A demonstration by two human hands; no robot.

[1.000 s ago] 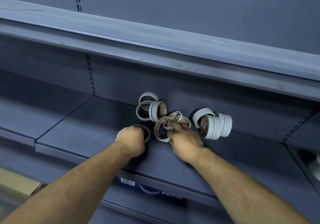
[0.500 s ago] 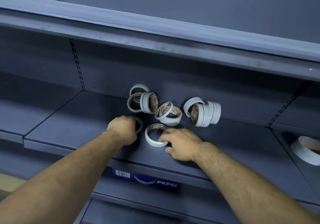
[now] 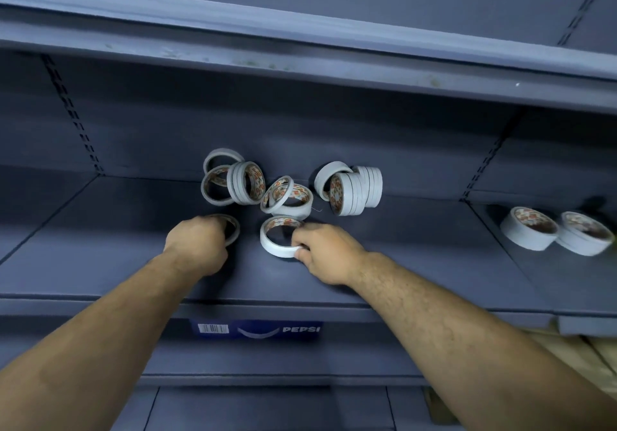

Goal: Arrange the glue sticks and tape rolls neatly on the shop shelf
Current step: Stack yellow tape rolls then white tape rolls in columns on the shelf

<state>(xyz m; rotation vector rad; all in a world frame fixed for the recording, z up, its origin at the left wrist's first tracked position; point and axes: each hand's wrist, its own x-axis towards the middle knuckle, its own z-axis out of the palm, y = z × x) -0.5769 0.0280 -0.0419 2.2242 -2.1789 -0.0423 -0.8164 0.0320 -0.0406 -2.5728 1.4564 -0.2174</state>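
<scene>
Tape sorting, early stage. Both hands work mid-shelf, about halfway between front edge and back panel. The right hand pinches the flat roll at its near-right rim, thumb on the outer wall and fingers curled over the top; the roll lies flat on the board. The left hand is curled over the left roll, near the flat roll on its left. Only a far arc of that roll shows past the knuckles, so I cannot tell how the fingertips sit. Toward the back edge the loose rolls are a jumble: a left cluster leaning on one another, a middle pair with one tilted onto a flat one, and an upright row packed side to side. Two far rolls lie flat on the next bay to the right. No glue sticks in sight. A Pepsi strip sits on the front lip. Judgement: the step in hand is setting single rolls apart from the heap to start a tidy line nearer the front, and most of the work remains. The next move calls for placing each held roll without knocking the leaning ones, then matching orientation and spacing.
</scene>
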